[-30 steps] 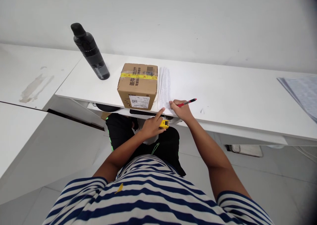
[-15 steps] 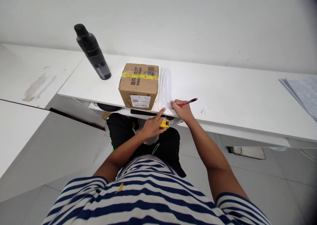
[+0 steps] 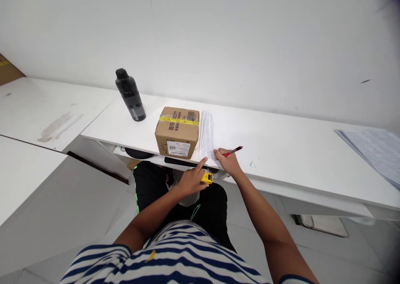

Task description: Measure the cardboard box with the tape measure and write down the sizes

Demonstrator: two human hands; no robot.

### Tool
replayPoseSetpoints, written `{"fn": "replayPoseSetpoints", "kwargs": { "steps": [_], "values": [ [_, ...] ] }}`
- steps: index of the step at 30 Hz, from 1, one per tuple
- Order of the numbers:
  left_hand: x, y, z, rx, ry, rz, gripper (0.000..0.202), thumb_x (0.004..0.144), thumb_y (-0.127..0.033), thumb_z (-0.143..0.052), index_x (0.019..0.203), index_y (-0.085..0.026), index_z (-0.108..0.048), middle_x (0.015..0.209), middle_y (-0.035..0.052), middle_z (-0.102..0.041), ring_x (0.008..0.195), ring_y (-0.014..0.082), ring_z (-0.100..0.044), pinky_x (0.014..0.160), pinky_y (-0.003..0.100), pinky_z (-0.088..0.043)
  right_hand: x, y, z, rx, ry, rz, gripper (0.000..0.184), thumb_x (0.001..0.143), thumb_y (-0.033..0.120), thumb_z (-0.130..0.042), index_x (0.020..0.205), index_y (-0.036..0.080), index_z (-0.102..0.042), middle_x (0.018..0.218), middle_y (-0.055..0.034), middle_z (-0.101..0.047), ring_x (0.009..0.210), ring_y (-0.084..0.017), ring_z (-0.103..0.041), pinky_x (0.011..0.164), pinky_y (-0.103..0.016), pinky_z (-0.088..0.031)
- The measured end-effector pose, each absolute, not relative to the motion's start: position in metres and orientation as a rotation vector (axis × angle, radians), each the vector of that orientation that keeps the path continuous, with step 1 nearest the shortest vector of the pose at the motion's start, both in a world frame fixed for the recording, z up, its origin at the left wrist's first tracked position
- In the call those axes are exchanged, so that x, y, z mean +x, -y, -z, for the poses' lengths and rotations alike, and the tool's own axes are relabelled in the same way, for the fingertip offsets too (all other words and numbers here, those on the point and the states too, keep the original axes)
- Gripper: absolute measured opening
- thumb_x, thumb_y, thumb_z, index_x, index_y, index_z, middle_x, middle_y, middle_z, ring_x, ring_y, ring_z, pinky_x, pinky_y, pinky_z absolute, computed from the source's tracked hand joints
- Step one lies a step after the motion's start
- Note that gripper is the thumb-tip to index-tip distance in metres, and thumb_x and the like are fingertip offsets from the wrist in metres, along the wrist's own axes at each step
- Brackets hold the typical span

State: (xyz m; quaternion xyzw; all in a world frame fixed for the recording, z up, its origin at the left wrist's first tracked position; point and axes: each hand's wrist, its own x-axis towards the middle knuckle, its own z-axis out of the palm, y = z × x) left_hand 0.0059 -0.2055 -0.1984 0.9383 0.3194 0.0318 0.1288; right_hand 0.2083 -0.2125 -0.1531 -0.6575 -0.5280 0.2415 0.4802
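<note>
A taped cardboard box [image 3: 177, 130] stands sealed just left of the right hand [image 3: 227, 160], its contents hidden; a capped black bottle [image 3: 130, 95] stands farther left and beyond. Both rest on a white surface [image 3: 281, 146] against a bare white wall, with a paper stack [image 3: 375, 150] well to the right. The right hand pinches a red pen [image 3: 233, 151] at the near end of a printed sheet [image 3: 206, 134]. The left hand [image 3: 190, 180], forefinger extended to the sheet's edge, carries a small yellow device [image 3: 206, 178] on a finger.
</note>
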Motion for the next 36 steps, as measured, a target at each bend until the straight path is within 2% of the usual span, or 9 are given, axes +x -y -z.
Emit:
{"fn": "replayPoseSetpoints", "kwargs": {
  "steps": [5, 9, 12, 15, 17, 19, 26, 31, 36],
  "values": [
    [0.003, 0.204, 0.199, 2.747, -0.924, -0.107, 0.047, 0.084, -0.052, -0.072, 0.114, -0.018, -0.06, 0.173, 0.0147, -0.023, 0.1, 0.0275, -0.074, 0.078, 0.042, -0.061, 0.207, 0.21, 0.155, -1.605, 1.279, -0.577, 0.05, 0.083, 0.056, -0.057, 0.05, 0.025, -0.035, 0.049, 0.0047, -0.037, 0.052, -0.013, -0.037, 0.056, -0.031, -0.032],
    [0.003, 0.204, 0.199, 2.756, -0.935, -0.109, 0.047, 0.084, -0.052, -0.073, 0.112, -0.017, -0.06, 0.173, 0.0148, -0.023, 0.101, 0.0274, -0.074, 0.077, 0.042, -0.061, 0.205, 0.209, 0.155, -1.633, 1.207, -0.539, 0.049, 0.087, 0.06, -0.053, 0.056, 0.023, -0.053, 0.056, -0.0004, -0.054, 0.06, -0.018, -0.051, 0.063, -0.033, -0.041],
    [0.002, 0.205, 0.197, 2.772, -0.951, -0.116, 0.047, 0.082, -0.051, -0.074, 0.111, -0.017, -0.059, 0.174, 0.0139, -0.02, 0.1, 0.0269, -0.074, 0.077, 0.042, -0.061, 0.205, 0.206, 0.157, -1.676, 1.062, -0.36, 0.048, 0.093, 0.06, -0.048, 0.071, 0.021, -0.065, 0.072, -0.0056, -0.066, 0.074, -0.022, -0.059, 0.075, -0.036, -0.047],
    [-0.001, 0.206, 0.191, 2.785, -0.935, -0.106, 0.05, 0.079, -0.05, -0.077, 0.112, -0.018, -0.058, 0.176, 0.012, -0.015, 0.098, 0.0258, -0.074, 0.074, 0.041, -0.061, 0.21, 0.2, 0.165, -1.684, 0.998, -0.14, 0.04, 0.089, 0.052, -0.053, 0.096, 0.018, -0.072, 0.099, -0.0128, -0.07, 0.096, -0.026, -0.062, 0.091, -0.041, -0.048],
    [-0.003, 0.208, 0.184, 2.782, -0.912, -0.104, 0.052, 0.077, -0.05, -0.079, 0.112, -0.019, -0.058, 0.176, 0.0113, -0.014, 0.095, 0.025, -0.075, 0.071, 0.04, -0.06, 0.215, 0.194, 0.173, -1.73, 0.946, -0.079, 0.048, 0.085, 0.044, -0.054, 0.12, 0.014, -0.068, 0.114, -0.017, -0.066, 0.102, -0.027, -0.06, 0.096, -0.043, -0.048],
    [-0.005, 0.21, 0.176, 2.757, -0.895, -0.109, 0.053, 0.075, -0.05, -0.081, 0.111, -0.019, -0.058, 0.176, 0.0121, -0.016, 0.093, 0.025, -0.075, 0.07, 0.04, -0.06, 0.219, 0.188, 0.18, -1.801, 0.893, -0.078, 0.058, 0.082, 0.037, -0.051, 0.132, 0.011, -0.062, 0.117, -0.0185, -0.064, 0.099, -0.027, -0.061, 0.097, -0.045, -0.048],
    [-0.002, 0.221, 0.163, 2.608, -0.928, -0.17, 0.056, 0.071, -0.053, -0.081, 0.111, -0.02, -0.059, 0.174, 0.0134, -0.021, 0.093, 0.0296, -0.075, 0.074, 0.043, -0.059, 0.218, 0.181, 0.182, -1.868, 0.938, -0.126, 0.059, 0.08, 0.032, -0.048, 0.13, 0.004, -0.063, 0.109, -0.0233, -0.07, 0.108, -0.034, -0.061, 0.103, -0.052, -0.044],
    [-0.002, 0.219, 0.158, 2.609, -0.938, -0.131, 0.055, 0.075, -0.054, -0.078, 0.114, -0.02, -0.059, 0.174, 0.013, -0.021, 0.1, 0.0299, -0.075, 0.077, 0.042, -0.06, 0.215, 0.19, 0.177, -1.794, 0.857, -0.155, 0.065, 0.085, 0.04, -0.049, 0.143, 0.011, -0.055, 0.107, -0.0162, -0.073, 0.096, -0.027, -0.065, 0.094, -0.043, -0.048],
    [-0.004, 0.22, 0.152, 2.489, -0.922, -0.169, 0.058, 0.075, -0.054, -0.079, 0.119, -0.021, -0.06, 0.172, 0.0108, -0.029, 0.115, 0.031, -0.072, 0.09, 0.043, -0.06, 0.213, 0.199, 0.166, -1.668, 0.79, -0.182, 0.061, 0.092, 0.054, -0.04, 0.127, 0.011, -0.063, 0.097, -0.0119, -0.072, 0.079, -0.02, -0.064, 0.08, -0.035, -0.052]
  ]
}}
